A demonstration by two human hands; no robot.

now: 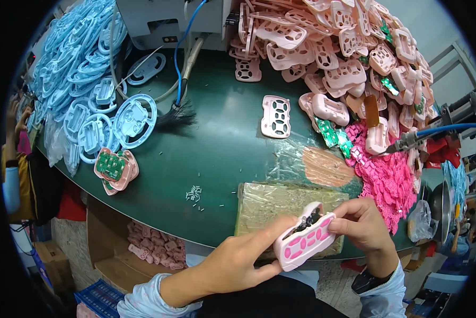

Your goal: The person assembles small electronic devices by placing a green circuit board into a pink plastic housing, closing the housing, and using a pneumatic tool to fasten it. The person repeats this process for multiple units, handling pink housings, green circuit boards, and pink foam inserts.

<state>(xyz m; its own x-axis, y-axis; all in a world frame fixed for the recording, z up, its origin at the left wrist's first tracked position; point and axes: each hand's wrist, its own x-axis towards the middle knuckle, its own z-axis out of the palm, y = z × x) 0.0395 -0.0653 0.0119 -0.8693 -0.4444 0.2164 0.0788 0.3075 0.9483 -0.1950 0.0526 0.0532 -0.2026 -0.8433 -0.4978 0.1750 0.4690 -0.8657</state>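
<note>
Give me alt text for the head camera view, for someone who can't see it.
Two bare hands, left hand and right hand, hold a pale pink plastic shell with brighter pink buttons over a dark green table. A heap of pink shells lies at the far right, and light blue plastic rings pile up at the far left.

1. The pink plastic shell (304, 241) is an oblong, rounded casing with a pale pink body and brighter pink button pads showing through its cut-outs.
2. It is tilted, its right end raised, with a dark part visible at its upper edge.
3. It is held off the table (222, 143), over the near edge, between the left hand (243, 259) and the right hand (362, 222).
</note>
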